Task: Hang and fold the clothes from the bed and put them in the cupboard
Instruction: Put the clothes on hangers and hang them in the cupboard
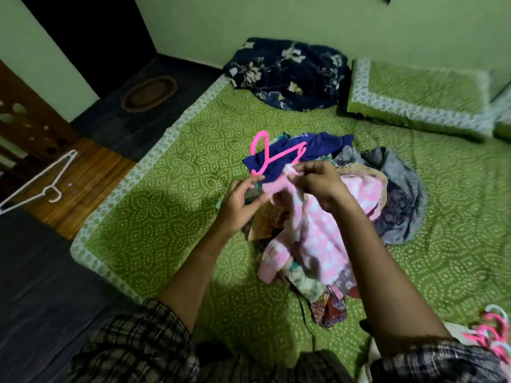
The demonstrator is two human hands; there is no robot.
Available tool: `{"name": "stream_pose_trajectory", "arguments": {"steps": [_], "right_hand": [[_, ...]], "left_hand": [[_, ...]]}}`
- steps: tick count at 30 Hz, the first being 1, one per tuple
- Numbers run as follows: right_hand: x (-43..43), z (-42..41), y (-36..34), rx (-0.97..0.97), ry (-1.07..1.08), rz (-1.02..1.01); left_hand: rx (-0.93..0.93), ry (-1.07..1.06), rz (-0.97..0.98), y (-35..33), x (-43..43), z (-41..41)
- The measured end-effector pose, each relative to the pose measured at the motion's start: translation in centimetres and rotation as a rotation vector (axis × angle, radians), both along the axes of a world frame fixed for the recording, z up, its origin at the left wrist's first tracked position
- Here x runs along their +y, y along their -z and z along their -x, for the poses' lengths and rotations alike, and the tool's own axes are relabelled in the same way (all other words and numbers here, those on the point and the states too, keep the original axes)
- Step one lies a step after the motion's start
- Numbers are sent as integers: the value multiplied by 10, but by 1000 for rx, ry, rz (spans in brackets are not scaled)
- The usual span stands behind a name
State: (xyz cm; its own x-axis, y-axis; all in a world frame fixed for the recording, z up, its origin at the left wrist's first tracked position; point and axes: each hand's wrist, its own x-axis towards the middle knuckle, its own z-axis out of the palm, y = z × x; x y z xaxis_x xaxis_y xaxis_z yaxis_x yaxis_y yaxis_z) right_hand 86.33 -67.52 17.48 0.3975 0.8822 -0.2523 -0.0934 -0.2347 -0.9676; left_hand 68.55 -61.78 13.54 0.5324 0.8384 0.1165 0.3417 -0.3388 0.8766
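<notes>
Over the green bed (171, 217) I hold up a pink and white patterned garment (318, 230). My right hand (320, 186) pinches its top edge. My left hand (240, 203) grips a pink plastic hanger (265, 156) at its lower arm, with the hook pointing up. The garment's collar lies against the hanger. Beneath hangs a pile of mixed clothes (392, 205), with a dark blue piece (318, 145) at the back and a grey one at the right.
A white hanger (41, 181) lies on the wooden floor strip at left. More pink hangers (489, 335) sit at the bed's lower right. A dark floral bundle (287, 73) and a green pillow (414, 95) lie at the head of the bed.
</notes>
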Motion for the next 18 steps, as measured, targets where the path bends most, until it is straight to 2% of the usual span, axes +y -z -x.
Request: {"name": "stream_pose_trajectory", "arguments": {"steps": [5,7,12,16,18], "right_hand": [[9,41,-62,76,-139,-182],[13,54,-78,30,-136,-245],[11,67,-96,-53,-37,-326],[9,75,-103,-164,-75,-315],[11,80,-102,-275,-140,-280]], "left_hand": [[3,37,-74,-43,15,10],[-13,12,-93,-61,23,12],[-200,-48,-78,-112,39,20],[-159,-24,-221,-141,50,26],[-188,-15,-220,-153,55,28]]}}
